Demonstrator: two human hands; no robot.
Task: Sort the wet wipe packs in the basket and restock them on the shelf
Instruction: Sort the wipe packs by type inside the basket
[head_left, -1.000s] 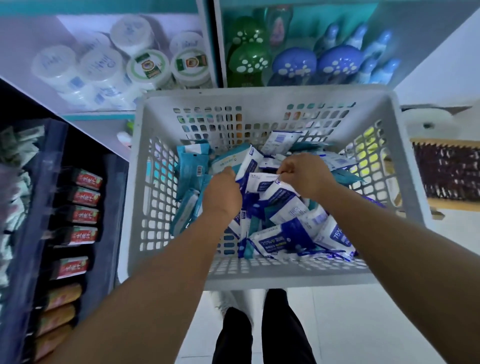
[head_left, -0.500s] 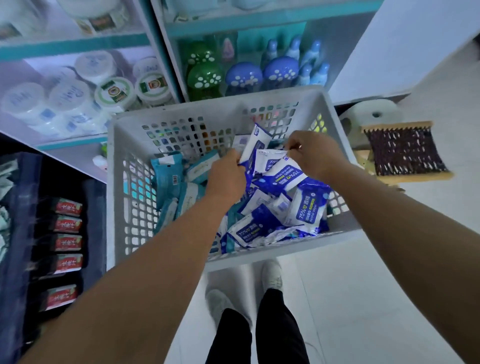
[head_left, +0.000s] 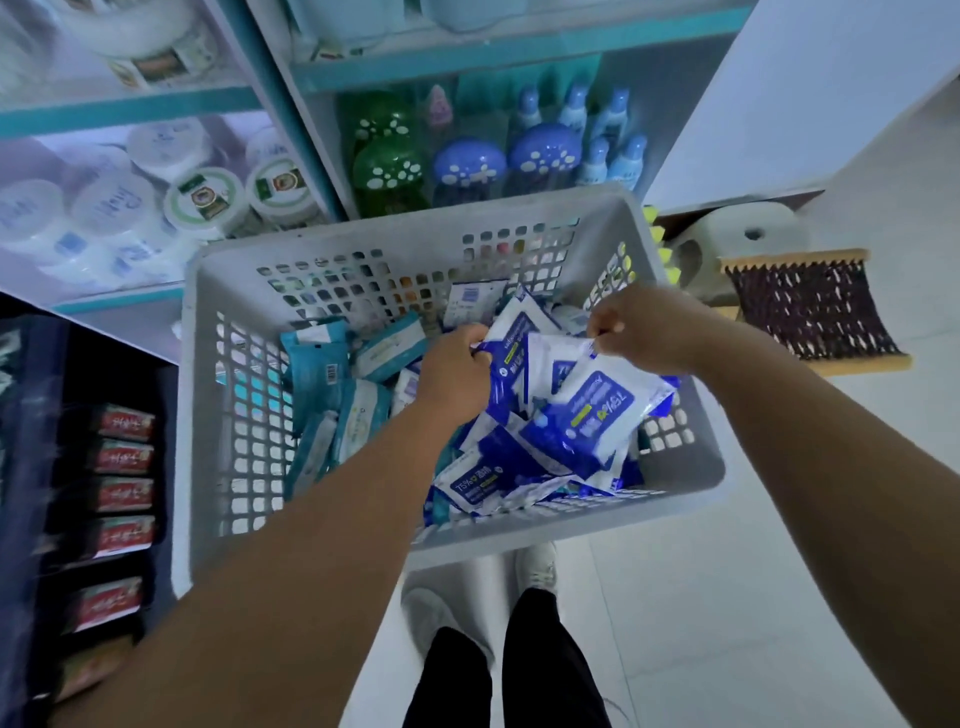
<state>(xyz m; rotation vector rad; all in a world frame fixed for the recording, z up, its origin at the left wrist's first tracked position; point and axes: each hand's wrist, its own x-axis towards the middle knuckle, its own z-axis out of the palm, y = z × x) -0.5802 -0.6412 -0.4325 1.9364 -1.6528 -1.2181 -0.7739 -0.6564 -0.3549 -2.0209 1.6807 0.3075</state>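
Glistening blue-and-white wet wipe packs (head_left: 592, 415), crumpled, heaped in basket (head_left: 332, 260)

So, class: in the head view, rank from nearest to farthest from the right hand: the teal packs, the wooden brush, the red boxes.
From the right hand:
1. Wooden brush, just to its right.
2. Teal packs, basket's left side.
3. Red boxes, far-left dark shelf.

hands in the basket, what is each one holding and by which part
The right hand pinches a blue and white wipe pack by its top edge, lifted over the pile. The left hand grips another blue and white pack by its side edge.
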